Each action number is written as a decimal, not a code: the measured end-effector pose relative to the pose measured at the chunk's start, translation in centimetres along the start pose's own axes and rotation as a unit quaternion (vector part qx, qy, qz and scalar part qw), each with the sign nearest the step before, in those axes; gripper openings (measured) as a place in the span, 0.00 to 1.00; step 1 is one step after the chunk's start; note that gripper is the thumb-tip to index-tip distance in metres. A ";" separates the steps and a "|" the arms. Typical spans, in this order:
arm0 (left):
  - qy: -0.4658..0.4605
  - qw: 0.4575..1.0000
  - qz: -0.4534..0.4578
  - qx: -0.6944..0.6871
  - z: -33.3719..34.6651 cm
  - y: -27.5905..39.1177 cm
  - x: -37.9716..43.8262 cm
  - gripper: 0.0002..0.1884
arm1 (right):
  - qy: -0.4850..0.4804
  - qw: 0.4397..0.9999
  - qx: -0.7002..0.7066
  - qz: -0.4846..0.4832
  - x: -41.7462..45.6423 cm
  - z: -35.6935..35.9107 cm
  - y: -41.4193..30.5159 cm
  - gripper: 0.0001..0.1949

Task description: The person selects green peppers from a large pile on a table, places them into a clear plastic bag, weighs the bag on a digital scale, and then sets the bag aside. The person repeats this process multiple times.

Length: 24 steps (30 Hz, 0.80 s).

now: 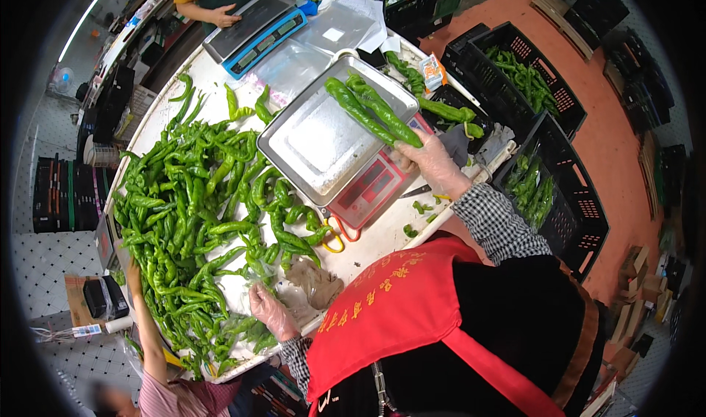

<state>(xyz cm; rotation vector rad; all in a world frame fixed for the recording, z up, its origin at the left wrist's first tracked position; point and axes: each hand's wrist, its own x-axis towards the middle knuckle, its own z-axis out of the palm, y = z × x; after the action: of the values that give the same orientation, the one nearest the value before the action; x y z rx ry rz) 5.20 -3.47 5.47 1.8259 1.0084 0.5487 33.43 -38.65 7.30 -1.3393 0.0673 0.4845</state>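
Observation:
Two long green peppers [370, 108] are gripped at their near ends by my right hand [433, 160], gloved in clear plastic. They extend over the metal tray [309, 135] of a red-bodied weighing scale [361, 188]. My left hand [272, 313], gloved likewise, is low at the table's near side, its fingers closed on thin clear plastic [261, 273] that looks like a bag. A large heap of green peppers [187, 207] spreads to the left of the scale. Beside my left hand lies a crumpled brownish cloth or bag [317, 284].
Scissors handles, red and yellow [333, 241], lie beside the scale. A second, blue scale [265, 47] stands at the far side near a co-worker's hand [223, 16]. Another person's arm [144, 312] reaches the heap's left edge. Black crates [573, 191] holding peppers stand at right.

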 end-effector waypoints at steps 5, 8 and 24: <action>-0.005 1.000 -0.003 -0.006 0.2 0.4 -0.1 0.13 | -0.017 0.999 -0.034 0.007 -0.7 0.2 -0.6 0.20; -0.006 1.000 -0.002 0.002 0.1 0.6 -0.2 0.14 | 0.000 0.998 -0.063 0.021 -0.2 -0.4 0.2 0.23; -0.007 0.999 0.002 0.031 -0.4 0.2 -0.1 0.14 | 0.006 0.999 -0.005 0.048 -0.1 0.0 0.3 0.22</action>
<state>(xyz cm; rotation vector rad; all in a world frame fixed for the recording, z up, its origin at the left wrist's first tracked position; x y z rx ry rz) 4.92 -3.39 5.82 1.8850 1.0220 0.5110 33.25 -38.60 7.09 -1.3524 0.1403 0.5586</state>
